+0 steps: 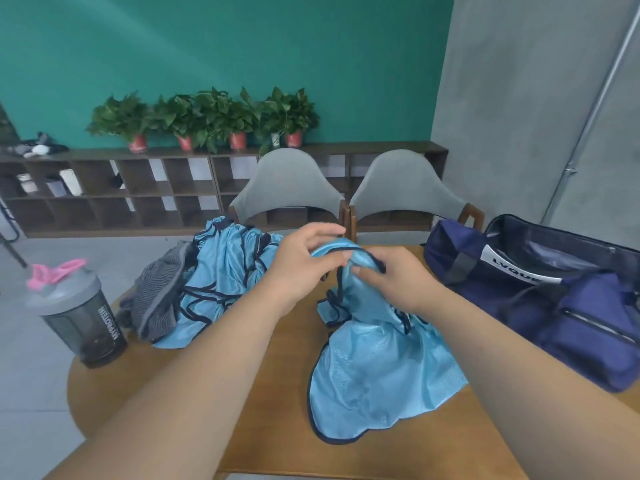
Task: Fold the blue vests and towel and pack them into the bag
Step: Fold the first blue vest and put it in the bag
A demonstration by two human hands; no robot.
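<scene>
A light blue vest [377, 362] with dark trim hangs from both my hands over the middle of the wooden table [277, 403], its lower part spread on the tabletop. My left hand [304, 261] pinches the vest's top edge from the left. My right hand [391, 278] grips the same bunched top from the right. A heap of more blue vests [225, 275] lies at the back left, with a grey striped towel [159, 296] against its left side. The navy bag [540, 292] stands unzipped at the right.
A grey shaker bottle [79, 313] with a pink cap stands on the table's left edge. Two grey chairs [287, 188] face the far side of the table. Behind them runs a low wooden shelf [138, 188] with potted plants on top.
</scene>
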